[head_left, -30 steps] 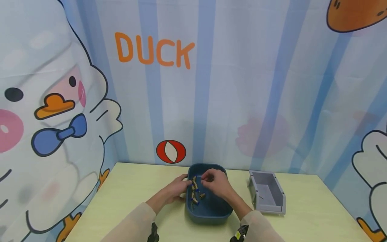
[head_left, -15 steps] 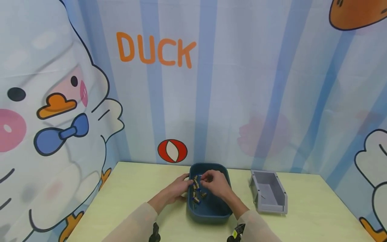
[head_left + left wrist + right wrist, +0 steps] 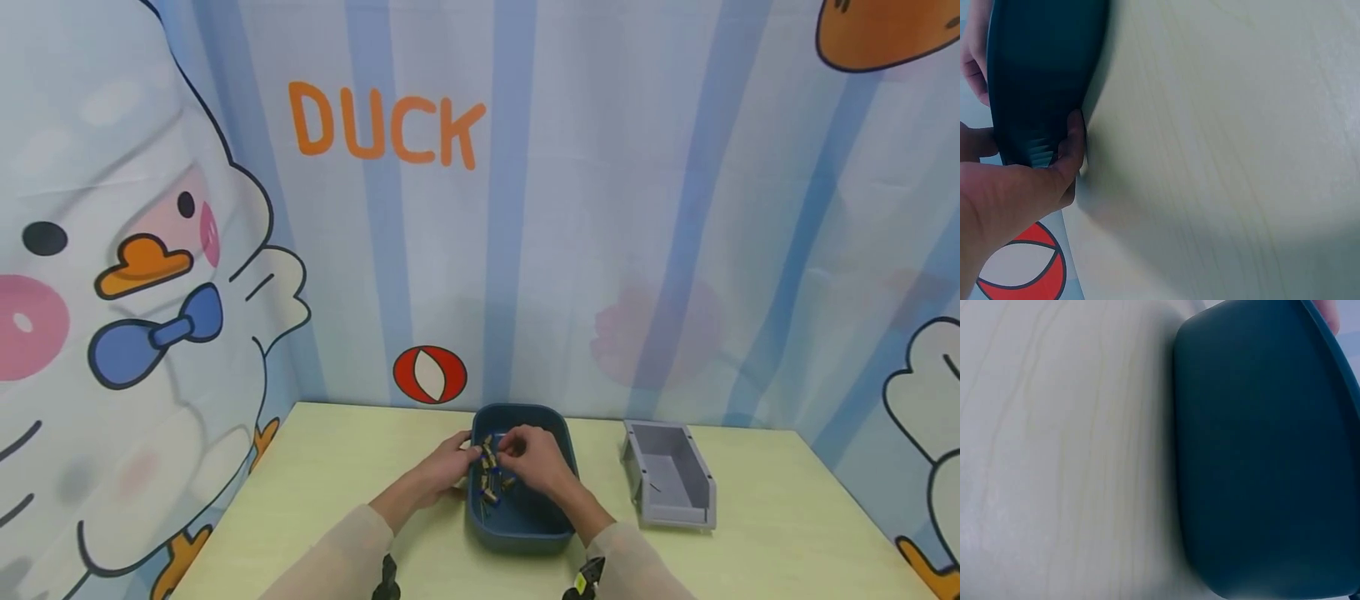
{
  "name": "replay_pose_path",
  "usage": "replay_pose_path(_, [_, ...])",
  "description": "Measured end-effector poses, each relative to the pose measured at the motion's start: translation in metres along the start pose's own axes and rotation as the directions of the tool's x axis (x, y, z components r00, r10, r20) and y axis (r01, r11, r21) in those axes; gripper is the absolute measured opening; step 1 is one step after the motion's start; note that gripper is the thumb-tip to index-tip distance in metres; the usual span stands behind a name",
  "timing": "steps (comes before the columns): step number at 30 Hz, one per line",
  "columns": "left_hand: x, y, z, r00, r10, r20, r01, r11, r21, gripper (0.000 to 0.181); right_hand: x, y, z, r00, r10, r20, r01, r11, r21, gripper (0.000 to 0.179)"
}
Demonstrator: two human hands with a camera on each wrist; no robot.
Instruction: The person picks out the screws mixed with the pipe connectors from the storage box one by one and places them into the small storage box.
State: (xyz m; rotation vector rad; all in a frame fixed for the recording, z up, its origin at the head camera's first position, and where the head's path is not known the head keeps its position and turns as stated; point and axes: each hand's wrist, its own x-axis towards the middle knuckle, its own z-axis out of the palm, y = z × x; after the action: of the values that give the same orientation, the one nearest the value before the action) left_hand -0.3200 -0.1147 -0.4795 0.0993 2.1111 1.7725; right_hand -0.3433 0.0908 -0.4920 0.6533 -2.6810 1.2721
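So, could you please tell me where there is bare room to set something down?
The table is bare left of the left hand and right of the grey bin, with a narrower gap between bin and blue tub. Crowded: the tub's left side, where small brass-coloured pieces lie near the right hand.

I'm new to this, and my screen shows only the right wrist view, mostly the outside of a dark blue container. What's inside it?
Observer: The head view shows small brass-coloured and blue pieces in the container, mostly along its left side.
Visitor: Is anyone holding it?
Observer: Yes, the left hand grips its left side.
Visitor: Anything else standing nearby?
Observer: A grey bin stands to the container's right, apart from it.
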Motion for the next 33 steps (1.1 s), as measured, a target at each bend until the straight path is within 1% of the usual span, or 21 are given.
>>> replay_pose_path(5, [-0.0002,-0.0019,0.0008,1.0,0.022,0.009,-0.022,1.0,-0.001,0.057,0.0,0.0029,0.0025,1.0,-0.004,0.004,0.004,1.0,-0.012,0.004])
replay_pose_path(12, [-0.0001,-0.0027,-0.0001,0.999,0.038,0.012,-0.038,0.999,-0.006,0.055,0.0008,0.0034,0.0019,0.999,-0.045,0.028,0.047,0.997,-0.066,0.007])
replay_pose_path(23, [0.0028,-0.0067,0.0006,0.999,0.033,0.009,-0.033,0.999,0.005,0.055,0.0003,0.0068,0.0036,0.996,-0.017,0.083,0.025,0.995,-0.095,0.008])
replay_pose_path(30, [0.001,-0.007,0.0002,0.999,0.039,0.008,-0.039,0.999,-0.001,0.055,0.0005,0.0091,0.0055,0.992,-0.021,0.126,0.032,0.996,-0.083,0.009])
replay_pose_path(33, [0.0014,-0.0078,-0.0005,0.999,0.043,0.01,-0.043,0.999,0.008,0.055,0.0002,0.0084,0.0057,0.99,-0.025,0.137,0.039,0.994,-0.101,0.01])
